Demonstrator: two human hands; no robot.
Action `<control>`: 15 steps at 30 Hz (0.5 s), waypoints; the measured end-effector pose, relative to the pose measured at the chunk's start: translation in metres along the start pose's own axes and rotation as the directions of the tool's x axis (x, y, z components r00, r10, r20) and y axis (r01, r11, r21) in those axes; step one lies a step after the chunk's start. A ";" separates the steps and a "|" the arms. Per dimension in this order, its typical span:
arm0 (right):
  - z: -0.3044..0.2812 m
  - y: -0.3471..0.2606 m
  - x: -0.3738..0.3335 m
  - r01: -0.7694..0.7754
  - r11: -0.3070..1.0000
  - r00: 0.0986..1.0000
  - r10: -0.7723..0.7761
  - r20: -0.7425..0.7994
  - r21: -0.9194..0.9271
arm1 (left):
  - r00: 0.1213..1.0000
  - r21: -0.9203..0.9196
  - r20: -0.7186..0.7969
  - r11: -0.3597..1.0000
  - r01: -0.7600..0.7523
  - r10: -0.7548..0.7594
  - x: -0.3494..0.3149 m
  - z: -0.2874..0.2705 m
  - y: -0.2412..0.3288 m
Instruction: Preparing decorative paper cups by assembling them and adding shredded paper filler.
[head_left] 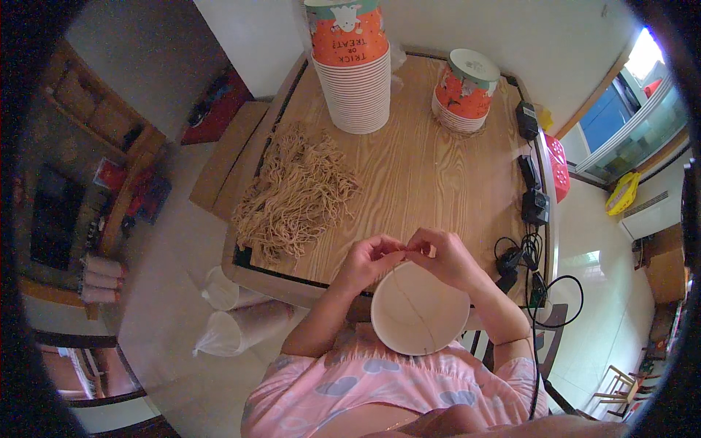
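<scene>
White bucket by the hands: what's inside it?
A thin tan cord crosses the white bucket's mouth; pale inner walls show behind it. The right hand hides part of the rim and anything right beneath.

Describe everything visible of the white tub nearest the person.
The white tub looks like smooth paper, round and open, its mouth facing the camera, by the table, before the pink shirt. A thin tan cord crosses its mouth, far rim to near. The left grip and right grip meet at the far rim; its outside barely shows.
</scene>
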State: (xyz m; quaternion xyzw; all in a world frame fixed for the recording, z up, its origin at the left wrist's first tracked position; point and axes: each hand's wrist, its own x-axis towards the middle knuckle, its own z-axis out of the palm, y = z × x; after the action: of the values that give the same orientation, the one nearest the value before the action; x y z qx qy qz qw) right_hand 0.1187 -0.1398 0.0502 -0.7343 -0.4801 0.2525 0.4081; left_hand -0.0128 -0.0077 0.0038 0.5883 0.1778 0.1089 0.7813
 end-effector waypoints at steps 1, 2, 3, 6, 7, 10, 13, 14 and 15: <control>0.000 0.001 0.000 0.022 1.000 1.000 -0.022 -0.004 -0.018 | 1.000 0.029 0.010 1.000 0.012 -0.012 0.000 0.000 0.001; 0.000 0.000 0.000 0.022 1.000 1.000 -0.022 -0.005 -0.019 | 1.000 0.029 0.011 1.000 0.012 -0.012 0.001 -0.001 0.001; -0.001 -0.001 -0.001 0.019 0.999 1.000 -0.019 -0.009 -0.025 | 0.999 0.045 0.023 0.998 0.043 -0.044 0.001 -0.003 0.001; -0.001 -0.002 -0.001 0.028 0.999 1.000 -0.029 -0.012 -0.025 | 0.998 0.062 0.018 0.996 0.061 -0.062 0.002 -0.005 -0.003; -0.001 -0.001 -0.002 0.037 0.999 0.999 -0.037 -0.014 -0.018 | 0.999 0.061 0.005 0.997 0.048 -0.048 0.003 -0.005 -0.005; -0.003 -0.002 -0.002 0.018 0.999 1.000 -0.018 -0.012 -0.049 | 1.000 0.056 0.004 0.998 0.027 -0.027 0.003 -0.004 -0.004; -0.002 -0.001 -0.003 0.024 0.999 0.999 -0.025 -0.020 -0.044 | 1.000 0.093 -0.001 0.996 0.013 -0.013 0.004 -0.002 -0.004; -0.002 -0.001 -0.003 0.024 0.999 0.999 -0.025 -0.021 -0.044 | 1.000 0.094 -0.001 0.996 0.013 -0.013 0.004 -0.001 -0.003; -0.002 -0.002 -0.003 0.021 0.998 1.000 -0.022 -0.017 -0.052 | 1.000 0.091 0.004 0.996 0.022 -0.023 0.004 -0.001 -0.002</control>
State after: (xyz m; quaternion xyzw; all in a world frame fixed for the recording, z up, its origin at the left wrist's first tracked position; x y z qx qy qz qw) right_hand 0.1182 -0.1432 0.0529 -0.7414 -0.4910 0.2292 0.3958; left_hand -0.0091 -0.0059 0.0013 0.6216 0.1873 0.0904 0.7552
